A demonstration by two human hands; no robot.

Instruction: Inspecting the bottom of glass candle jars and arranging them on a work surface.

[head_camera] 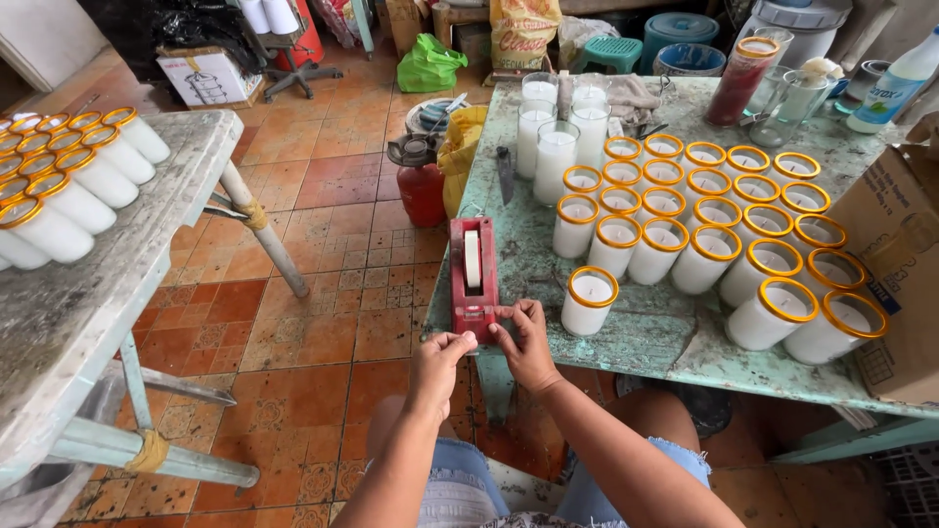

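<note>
I see my left hand (442, 354) and right hand (525, 342) meeting at the near left corner of the worn green worktop (636, 337), both grips pinched shut on a short strip of clear tape at the cutter end of the red desktop tape dispenser (473, 279), which stands along the worktop's left edge. Just right of my right hand stands a single white glass candle with a gold rim (590, 301), apart from the block of matching gold-rimmed candles (729, 230) filling the worktop's middle.
</note>
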